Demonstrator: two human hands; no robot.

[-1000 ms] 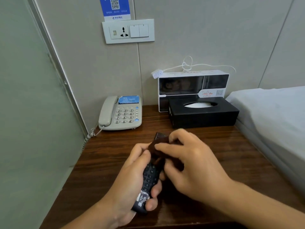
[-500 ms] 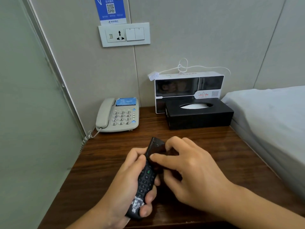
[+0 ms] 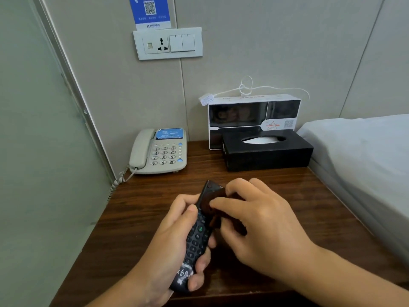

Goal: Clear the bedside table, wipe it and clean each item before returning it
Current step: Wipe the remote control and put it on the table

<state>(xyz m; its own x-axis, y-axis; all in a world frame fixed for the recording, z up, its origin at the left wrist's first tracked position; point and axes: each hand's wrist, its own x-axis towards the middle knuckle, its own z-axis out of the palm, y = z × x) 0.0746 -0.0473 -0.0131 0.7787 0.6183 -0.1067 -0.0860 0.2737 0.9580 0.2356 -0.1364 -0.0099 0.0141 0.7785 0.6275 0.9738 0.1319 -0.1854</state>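
L hand (image 3: 168, 247) gripped the remote (image 3: 195, 237) above the desk (image 3: 137, 218), fingers clenched round it; R hand (image 3: 254, 222) pinched a dark cloth (image 3: 211, 201) onto its top end. Phone (image 3: 160, 151) sat beyond L fingers; tissue box (image 3: 267, 154) beyond R.

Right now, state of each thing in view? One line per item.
left hand: grips the remote
right hand: presses a dark cloth onto the remote
remote: held above the table, top end partly covered by the cloth
dark cloth: bunched under the right fingers
telephone: handset on cradle, on table
tissue box: on table, tissue showing in slot
white box: upright behind the tissue box
wall socket: nothing plugged in
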